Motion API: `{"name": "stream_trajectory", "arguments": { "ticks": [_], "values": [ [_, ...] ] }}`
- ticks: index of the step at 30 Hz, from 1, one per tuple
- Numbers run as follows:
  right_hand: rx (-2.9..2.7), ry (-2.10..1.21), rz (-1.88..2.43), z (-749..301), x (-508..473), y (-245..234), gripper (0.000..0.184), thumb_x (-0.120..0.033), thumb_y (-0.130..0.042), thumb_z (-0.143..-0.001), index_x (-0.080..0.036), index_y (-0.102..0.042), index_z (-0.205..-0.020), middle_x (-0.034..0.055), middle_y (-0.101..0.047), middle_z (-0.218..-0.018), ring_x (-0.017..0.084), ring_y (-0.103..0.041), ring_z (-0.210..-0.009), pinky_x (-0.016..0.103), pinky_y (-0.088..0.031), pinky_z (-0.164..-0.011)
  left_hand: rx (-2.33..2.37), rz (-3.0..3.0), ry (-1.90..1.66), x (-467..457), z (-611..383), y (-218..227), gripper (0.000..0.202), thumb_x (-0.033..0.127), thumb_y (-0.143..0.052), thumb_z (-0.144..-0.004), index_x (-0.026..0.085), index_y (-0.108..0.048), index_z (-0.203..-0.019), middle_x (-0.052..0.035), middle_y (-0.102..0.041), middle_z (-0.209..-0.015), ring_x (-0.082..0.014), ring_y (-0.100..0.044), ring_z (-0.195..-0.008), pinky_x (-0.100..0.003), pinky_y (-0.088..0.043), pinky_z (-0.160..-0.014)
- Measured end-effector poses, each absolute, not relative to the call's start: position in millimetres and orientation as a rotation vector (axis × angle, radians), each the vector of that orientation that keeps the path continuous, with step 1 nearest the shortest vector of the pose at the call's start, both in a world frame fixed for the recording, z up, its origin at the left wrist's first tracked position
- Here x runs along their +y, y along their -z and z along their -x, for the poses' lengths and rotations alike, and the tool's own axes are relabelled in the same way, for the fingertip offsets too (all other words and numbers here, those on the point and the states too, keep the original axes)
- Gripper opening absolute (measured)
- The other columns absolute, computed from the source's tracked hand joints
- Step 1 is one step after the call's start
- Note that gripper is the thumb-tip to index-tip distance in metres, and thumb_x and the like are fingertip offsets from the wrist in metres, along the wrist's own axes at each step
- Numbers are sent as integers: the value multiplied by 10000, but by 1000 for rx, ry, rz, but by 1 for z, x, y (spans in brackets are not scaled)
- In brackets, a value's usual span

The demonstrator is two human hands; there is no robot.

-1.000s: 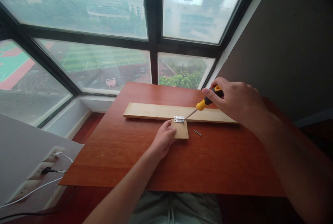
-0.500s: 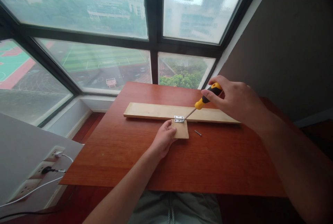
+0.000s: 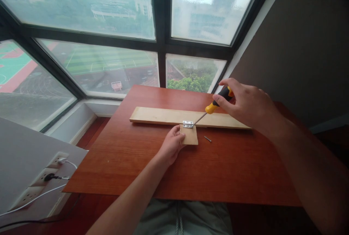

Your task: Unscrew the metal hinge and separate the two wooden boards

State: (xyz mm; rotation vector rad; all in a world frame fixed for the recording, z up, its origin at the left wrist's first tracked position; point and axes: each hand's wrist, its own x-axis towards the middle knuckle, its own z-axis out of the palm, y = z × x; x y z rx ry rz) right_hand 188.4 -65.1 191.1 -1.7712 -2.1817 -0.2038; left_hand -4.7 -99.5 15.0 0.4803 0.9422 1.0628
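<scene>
View: head camera; aimed forward and down over the table (image 3: 218, 169)

Screwdriver (image 3: 215, 104): yellow-and-black handle, thin metal shaft; long axis tilted, running from upper right down to lower left; tip pointing down-left, set on the right end of the hinge (image 3: 188, 124); handle raised over the far edge of the long plank (image 3: 163, 115)

Right hand (image 3: 247, 104): closed around the black rear part of the handle; thumb and fingertips wrapped on it, yellow front part left showing; forearm entering from the lower right

Left hand (image 3: 170, 147): curled, gripping the left edge of the small block (image 3: 189, 136); thumb on the top face near the hinge; forearm entering from the bottom centre

Hinge: small, silver; lying across the seam between long plank and small block; near the middle of the table

Small block: pale wood; flat on the table; butted against the near edge of the long plank

Long plank: pale wood; flat; long axis left to right across the table

Loose screw (image 3: 207, 139): flat on the table; just right of the small block; apart from both hands

Power strip (image 3: 40, 184): lower left, off the table; one white and one black plug inserted
</scene>
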Motion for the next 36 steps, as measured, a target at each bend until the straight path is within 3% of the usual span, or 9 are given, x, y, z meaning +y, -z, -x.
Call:
{"name": "stream_trajectory", "arguments": {
  "ticks": [4,8,11,15,18,24,27,31,36],
  "values": [
    [-2152,282,1839,-187,-65,-192,333,-509,-523,-867,-252,-652,-1036,85,-691,-775,280,-629,-675,367,-412,-582,943,-485,-1065,-99,5,-13,361,46,-593,-774,152,-577,-1119,-113,-702,-1055,-182,-686,-846,-239,-565,-643],
    [-2232,-174,1572,-191,-66,-195,456,-304,-591,-805,-258,-557,-1258,68,-705,-1042,233,-655,-782,349,-489,-660,944,-480,-1067,-99,5,-13,363,50,-600,-770,153,-576,-1118,-114,-702,-1054,-182,-685,-837,-246,-567,-640],
    [-2220,-395,1411,-193,-66,-195,473,-351,-604,-832,-268,-545,-1294,68,-670,-1183,227,-659,-892,331,-521,-701,941,-477,-1065,-99,5,-13,363,53,-604,-769,156,-577,-1116,-113,-701,-1058,-186,-686,-850,-250,-567,-649],
    [-2132,-286,1418,-190,-64,-192,317,-470,-599,-862,-257,-678,-1083,58,-710,-1068,231,-651,-885,350,-523,-722,948,-482,-1057,-99,5,-14,378,58,-618,-762,161,-577,-1122,-113,-702,-1059,-191,-688,-861,-243,-560,-644],
    [-2073,-276,1441,-189,-63,-190,284,-414,-621,-844,-260,-685,-1075,53,-717,-1046,224,-654,-854,377,-531,-766,950,-482,-1061,-99,5,-14,381,62,-629,-757,165,-579,-1121,-112,-702,-1058,-191,-689,-866,-239,-559,-651],
    [-2034,-605,1271,-192,-66,-188,517,-191,-555,-767,-242,-541,-1282,93,-628,-1266,264,-625,-1127,388,-540,-867,937,-479,-1068,-100,5,-14,379,62,-639,-749,163,-585,-1111,-113,-704,-1060,-198,-693,-872,-242,-560,-650],
    [-2093,-287,1423,-192,-65,-188,433,-290,-555,-829,-234,-562,-1258,112,-640,-1255,298,-629,-1098,421,-520,-843,940,-480,-1066,-100,5,-14,374,63,-627,-758,160,-581,-1116,-118,-702,-1068,-201,-692,-883,-245,-562,-652],
    [-2191,54,1670,-192,-60,-190,378,-474,-494,-908,-235,-645,-1159,102,-727,-987,309,-669,-892,432,-490,-751,936,-487,-1061,-100,5,-15,382,66,-627,-757,164,-577,-1122,-114,-701,-1071,-201,-692,-883,-238,-558,-642],
    [-2183,-1,1597,-193,-59,-192,345,-375,-568,-863,-245,-631,-1175,67,-727,-972,261,-665,-848,398,-493,-754,940,-483,-1058,-100,5,-15,376,58,-614,-762,161,-575,-1122,-115,-701,-1072,-200,-690,-883,-244,-562,-648]
  ]
}}
